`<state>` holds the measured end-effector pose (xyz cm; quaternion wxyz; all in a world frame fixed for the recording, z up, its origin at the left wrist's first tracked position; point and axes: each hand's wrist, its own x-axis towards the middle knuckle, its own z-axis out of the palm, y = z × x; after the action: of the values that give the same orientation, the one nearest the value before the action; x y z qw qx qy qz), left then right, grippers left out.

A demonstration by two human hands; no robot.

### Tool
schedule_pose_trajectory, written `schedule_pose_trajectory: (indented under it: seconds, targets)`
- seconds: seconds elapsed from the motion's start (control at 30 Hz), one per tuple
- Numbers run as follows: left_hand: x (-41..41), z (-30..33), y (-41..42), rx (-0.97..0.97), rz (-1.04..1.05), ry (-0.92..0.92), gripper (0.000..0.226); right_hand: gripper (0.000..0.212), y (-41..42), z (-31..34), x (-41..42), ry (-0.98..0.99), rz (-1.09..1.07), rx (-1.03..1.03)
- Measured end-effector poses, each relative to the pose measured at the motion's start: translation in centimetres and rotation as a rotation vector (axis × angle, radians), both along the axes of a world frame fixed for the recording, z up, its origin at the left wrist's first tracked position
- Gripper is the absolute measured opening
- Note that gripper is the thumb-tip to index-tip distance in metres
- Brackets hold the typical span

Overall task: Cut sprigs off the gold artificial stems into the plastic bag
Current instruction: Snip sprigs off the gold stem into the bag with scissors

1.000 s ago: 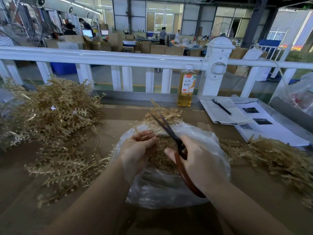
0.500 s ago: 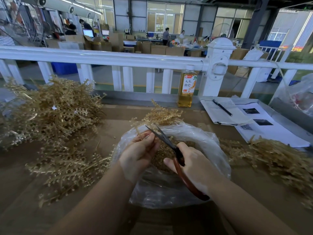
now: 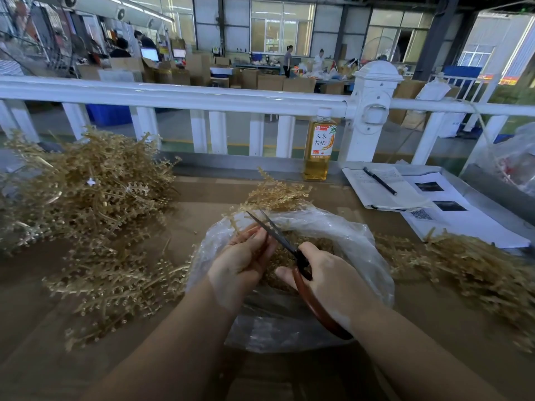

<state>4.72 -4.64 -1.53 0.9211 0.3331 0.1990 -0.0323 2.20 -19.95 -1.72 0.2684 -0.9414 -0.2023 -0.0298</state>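
My left hand [image 3: 243, 261] pinches a gold artificial stem [image 3: 272, 195] whose sprigs fan out beyond the far rim of a clear plastic bag [image 3: 362, 241]. My right hand [image 3: 327, 273] grips red-handled scissors [image 3: 278, 235], their dark blades pointing up-left and lying against the stem just past my left fingers. Cut gold sprigs [image 3: 286, 256] lie inside the bag beneath both hands. A big heap of uncut gold stems [image 3: 84, 192] sits at the left of the brown table, with more loose stems [image 3: 115, 285] in front of it.
Another pile of gold stems [image 3: 477, 267] lies at the right. A bottle of amber drink [image 3: 318, 146] stands by the white railing [image 3: 202, 96]. A notebook with a pen [image 3: 382, 183] and printed sheets [image 3: 451, 215] lie at the back right.
The scissors have swung down and left toward my left fingers, and the blades have drawn closer together. My left hand has shifted slightly up with the stem.
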Motion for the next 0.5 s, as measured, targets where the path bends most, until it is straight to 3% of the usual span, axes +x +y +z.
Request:
schedule_pose_trajectory:
  seconds: [0.5]
  targets:
    - [0.11,-0.44,-0.06,0.016,0.01,0.011,0.012,0.039,0.02,-0.2,-0.29,-0.195,-0.047,-0.161]
